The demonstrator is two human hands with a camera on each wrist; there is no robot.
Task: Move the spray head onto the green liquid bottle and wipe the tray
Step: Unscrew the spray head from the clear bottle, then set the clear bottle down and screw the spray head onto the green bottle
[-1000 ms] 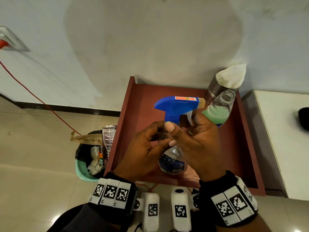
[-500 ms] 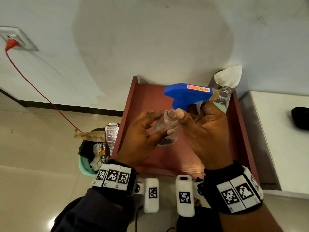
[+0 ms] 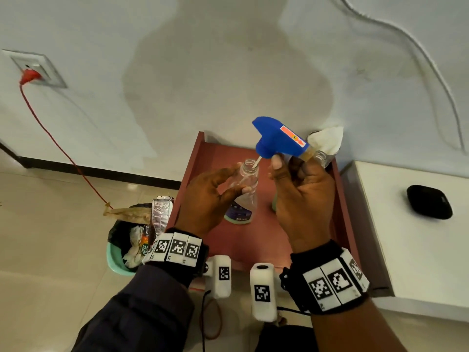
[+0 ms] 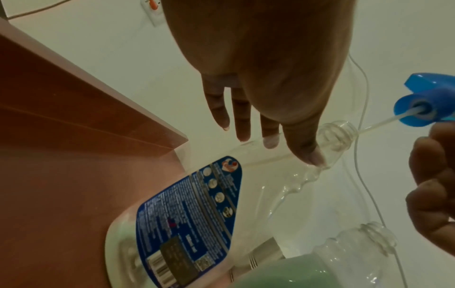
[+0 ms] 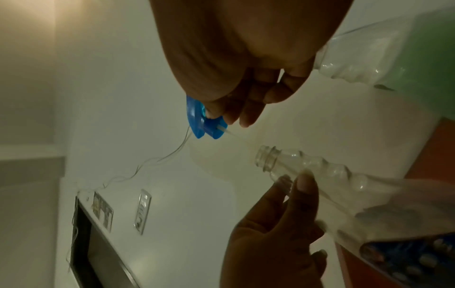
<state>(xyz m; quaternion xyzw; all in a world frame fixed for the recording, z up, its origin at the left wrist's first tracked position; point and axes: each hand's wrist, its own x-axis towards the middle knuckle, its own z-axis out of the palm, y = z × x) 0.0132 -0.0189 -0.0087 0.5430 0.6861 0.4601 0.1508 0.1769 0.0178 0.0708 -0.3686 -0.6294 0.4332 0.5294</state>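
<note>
My left hand [image 3: 238,182] grips the neck of the clear empty bottle [image 3: 245,196] with the blue label, which stands tilted on the red-brown tray [image 3: 203,174]. My right hand [image 3: 286,161] holds the blue spray head [image 3: 276,138] lifted and tilted above it. The white dip tube [image 3: 256,161] still reaches into the bottle's mouth. The green liquid bottle [image 3: 321,156] stands uncapped behind my right hand. In the left wrist view, the empty bottle [image 4: 192,210], the spray head [image 4: 428,103] and the green bottle [image 4: 344,259] all show. The right wrist view shows the spray head [image 5: 199,120] under my fingers.
A metal can with a white cloth [image 3: 327,138] in it stands at the tray's far right corner. A full waste bin [image 3: 127,240] sits on the floor to the left. On the right, a white counter [image 3: 418,250] bears a black object [image 3: 429,201]. The wall is close behind the tray.
The right hand has lifted the spray head off the empty bottle's neck and tilted it up to the right, drawing the tube most of the way out. The left hand keeps holding the bottle.
</note>
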